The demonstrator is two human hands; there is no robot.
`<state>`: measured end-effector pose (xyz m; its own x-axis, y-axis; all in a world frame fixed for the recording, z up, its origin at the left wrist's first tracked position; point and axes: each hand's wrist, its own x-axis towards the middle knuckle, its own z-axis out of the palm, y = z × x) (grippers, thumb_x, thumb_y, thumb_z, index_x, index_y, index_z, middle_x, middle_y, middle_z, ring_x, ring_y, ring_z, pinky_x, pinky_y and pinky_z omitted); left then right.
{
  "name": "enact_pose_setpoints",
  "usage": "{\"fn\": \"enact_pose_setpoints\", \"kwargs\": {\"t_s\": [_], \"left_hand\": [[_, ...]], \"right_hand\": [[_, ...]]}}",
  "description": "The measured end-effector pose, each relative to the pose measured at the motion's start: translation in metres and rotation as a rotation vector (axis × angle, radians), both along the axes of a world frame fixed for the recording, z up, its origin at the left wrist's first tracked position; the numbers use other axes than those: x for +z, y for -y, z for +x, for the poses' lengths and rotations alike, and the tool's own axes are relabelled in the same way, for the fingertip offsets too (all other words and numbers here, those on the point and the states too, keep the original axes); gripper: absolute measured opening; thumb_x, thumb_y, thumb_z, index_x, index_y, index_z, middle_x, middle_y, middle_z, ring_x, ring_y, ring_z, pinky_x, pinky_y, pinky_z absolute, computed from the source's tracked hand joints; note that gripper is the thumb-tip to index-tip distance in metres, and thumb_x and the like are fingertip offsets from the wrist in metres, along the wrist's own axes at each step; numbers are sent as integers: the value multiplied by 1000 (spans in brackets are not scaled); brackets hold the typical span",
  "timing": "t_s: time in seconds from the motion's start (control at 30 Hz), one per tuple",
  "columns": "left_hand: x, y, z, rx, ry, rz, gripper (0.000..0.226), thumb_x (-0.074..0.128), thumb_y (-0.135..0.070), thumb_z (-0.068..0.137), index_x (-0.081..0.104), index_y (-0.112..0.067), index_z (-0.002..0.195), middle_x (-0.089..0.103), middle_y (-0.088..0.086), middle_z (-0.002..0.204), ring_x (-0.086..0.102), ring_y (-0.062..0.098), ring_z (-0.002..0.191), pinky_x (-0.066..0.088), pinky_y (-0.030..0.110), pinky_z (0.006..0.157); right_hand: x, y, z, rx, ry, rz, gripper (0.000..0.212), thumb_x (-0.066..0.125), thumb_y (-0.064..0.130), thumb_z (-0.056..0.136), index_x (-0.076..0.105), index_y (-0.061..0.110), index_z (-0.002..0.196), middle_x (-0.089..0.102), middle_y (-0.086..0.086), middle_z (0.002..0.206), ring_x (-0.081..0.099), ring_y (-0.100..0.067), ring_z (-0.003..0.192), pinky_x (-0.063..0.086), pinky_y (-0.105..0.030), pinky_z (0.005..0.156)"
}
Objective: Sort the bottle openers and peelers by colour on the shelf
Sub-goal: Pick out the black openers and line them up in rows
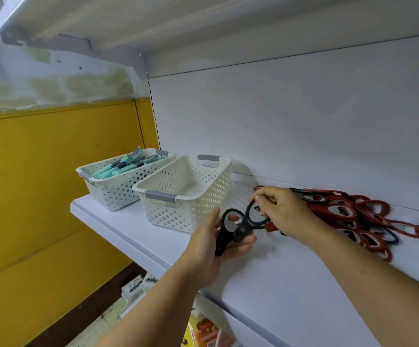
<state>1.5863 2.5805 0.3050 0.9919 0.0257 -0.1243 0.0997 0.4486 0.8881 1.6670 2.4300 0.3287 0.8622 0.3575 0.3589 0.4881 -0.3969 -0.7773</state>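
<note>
My left hand [209,244] holds a black bottle opener [224,236] by its handle, just in front of an empty white perforated basket [218,186]. My right hand [282,211] pinches the ring of a second black bottle opener [249,222], whose handle end lies against my left fingers. To the right, a pile of red bottle openers [358,216], with a few dark ones mixed in, lies on the white shelf [266,266] against the back panel. A second white basket [115,189] at the far left holds several teal peelers [120,166].
The upper shelf's underside [203,18] hangs close overhead. A yellow wall panel [53,184] stands left of the shelf end. Below the shelf edge, packaged goods [203,331] and small white boxes [138,286] show on lower levels.
</note>
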Motion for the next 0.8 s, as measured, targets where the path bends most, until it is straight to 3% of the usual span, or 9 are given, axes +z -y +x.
{"fn": "enact_pose_setpoints", "kwargs": {"t_s": [0.13, 0.27, 0.33, 0.4, 0.47, 0.57, 0.67, 0.8], "left_hand": [[1, 0, -3, -33, 28, 83, 29, 42, -24, 99, 63, -4, 103, 69, 21, 94, 67, 23, 73, 56, 30, 68], [2, 0, -5, -17, 20, 85, 24, 44, 2, 94, 61, -3, 109, 70, 16, 95, 65, 16, 66, 53, 23, 61], [3, -1, -6, 32, -5, -16, 24, 39, 4, 95, 58, -1, 110, 70, 17, 92, 63, 16, 60, 53, 21, 56], [4, -1, -5, 71, -18, -105, 24, 35, 3, 95, 56, 1, 107, 68, 19, 89, 60, 17, 56, 53, 21, 54], [3, -1, -5, 91, -25, -133, 25, 32, 2, 95, 55, 3, 105, 67, 20, 87, 58, 18, 54, 53, 22, 53], [2, -1, -5, 114, -45, -161, 29, 31, 0, 95, 52, 9, 113, 68, 22, 89, 59, 19, 53, 54, 23, 52], [1, -2, -4, 131, -50, -185, 32, 31, -1, 95, 47, 11, 120, 68, 23, 90, 59, 20, 53, 54, 23, 52], [-1, -2, -4, 142, -53, -202, 29, 32, -1, 95, 48, 9, 117, 69, 23, 90, 59, 21, 53, 54, 24, 51]], "right_hand": [[-5, -10, -5, 60, -43, 0, 14, 56, 19, 94, 68, 26, 93, 64, 8, 73, 60, -3, 69, 46, -18, 66], [-5, -15, -6, 101, -172, 220, 17, 53, 13, 95, 61, 26, 103, 65, 2, 84, 54, -10, 59, 42, -17, 48], [-9, -11, -3, -2, -109, 231, 18, 54, 10, 95, 63, 23, 102, 66, -1, 97, 55, -8, 61, 44, -15, 53], [-19, -4, 4, -125, 73, -35, 20, 54, 10, 93, 68, 20, 103, 67, 2, 106, 60, -5, 79, 45, -20, 72], [-28, 1, 6, -103, 202, -374, 25, 53, 13, 93, 67, 22, 111, 63, 8, 117, 59, -12, 102, 44, -26, 85], [-35, -1, 5, -20, 237, -666, 23, 50, 24, 94, 58, 24, 115, 59, 10, 118, 56, -19, 106, 43, -29, 78], [-34, -5, 4, -44, 242, -742, 17, 49, 30, 94, 54, 21, 108, 60, 5, 111, 59, -23, 101, 47, -34, 77], [-33, -4, 4, -61, 259, -702, 27, 52, 32, 94, 55, 24, 120, 55, 8, 120, 57, -21, 107, 45, -30, 79]]}}
